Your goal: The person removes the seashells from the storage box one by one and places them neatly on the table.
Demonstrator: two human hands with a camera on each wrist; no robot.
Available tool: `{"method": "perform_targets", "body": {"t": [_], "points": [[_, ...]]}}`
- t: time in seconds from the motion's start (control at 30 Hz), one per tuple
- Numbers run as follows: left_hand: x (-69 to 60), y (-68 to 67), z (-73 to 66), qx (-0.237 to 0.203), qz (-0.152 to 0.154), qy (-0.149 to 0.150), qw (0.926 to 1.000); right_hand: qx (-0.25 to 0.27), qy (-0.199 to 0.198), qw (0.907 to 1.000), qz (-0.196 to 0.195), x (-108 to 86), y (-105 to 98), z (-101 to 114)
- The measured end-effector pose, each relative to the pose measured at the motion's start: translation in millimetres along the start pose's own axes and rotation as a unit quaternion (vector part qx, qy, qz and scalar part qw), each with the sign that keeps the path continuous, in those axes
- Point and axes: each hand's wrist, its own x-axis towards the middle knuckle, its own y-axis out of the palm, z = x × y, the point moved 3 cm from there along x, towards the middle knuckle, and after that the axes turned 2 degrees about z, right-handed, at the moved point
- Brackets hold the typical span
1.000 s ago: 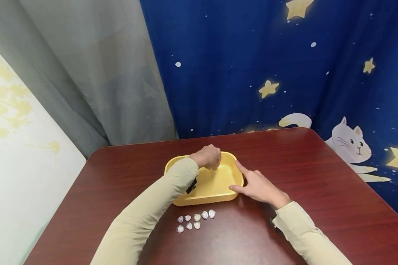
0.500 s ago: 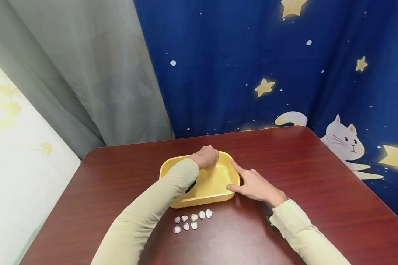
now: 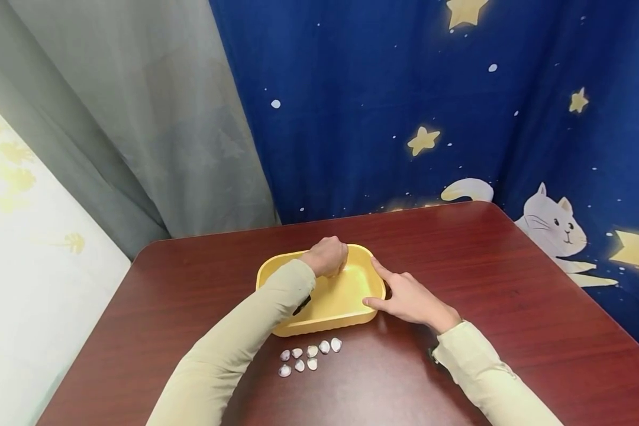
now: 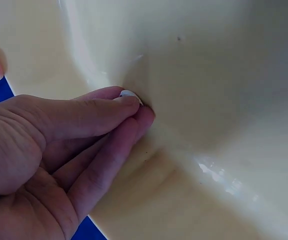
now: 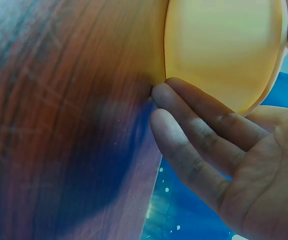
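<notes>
A yellow plastic basin [image 3: 327, 325] stands on the dark red table. My left hand [image 3: 327, 256] reaches down into it at the far side. In the left wrist view, the thumb and fingertips pinch a small white seashell [image 4: 131, 94] close to the basin's inner wall; most of the shell is hidden by the fingers. My right hand [image 3: 412, 297] holds the basin's right end, thumb over the near rim and fingers along the outside. Several small seashells [image 3: 312, 351] lie in two rows on the table in front of the basin.
The reddish-brown table [image 3: 431, 367] extends on all sides of the basin. Behind it hang a grey curtain [image 3: 154, 118] and a blue curtain [image 3: 362, 106] with stars and a cat. A white patterned surface [image 3: 37, 284] borders the table on the left.
The left hand has shifted slightly left and toward me inside the basin. The right hand keeps its place on the rim. The head view has turned a little to the right.
</notes>
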Motion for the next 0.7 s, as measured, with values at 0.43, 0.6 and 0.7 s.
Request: {"method": "perform_targets", "body": {"t": [0.43, 0.6, 0.7], "points": [[-3.1, 4.8, -0.4, 0.041, -0.028, 0.006, 0.9987, -0.002, 0.007, 1.0000, -0.004, 0.4, 2.3, -2.4], [-3.9, 5.0, -2.2, 0.056, -0.022, -0.015, 0.9981, -0.001, 0.002, 0.9999, -0.012, 0.1, 2.4, -3.2], [-6.5, 2.8, -1.9, 0.044, -0.020, -0.025, 0.9985, 0.000, 0.007, 0.9999, -0.009, 0.0, 3.1, -3.4]]}}
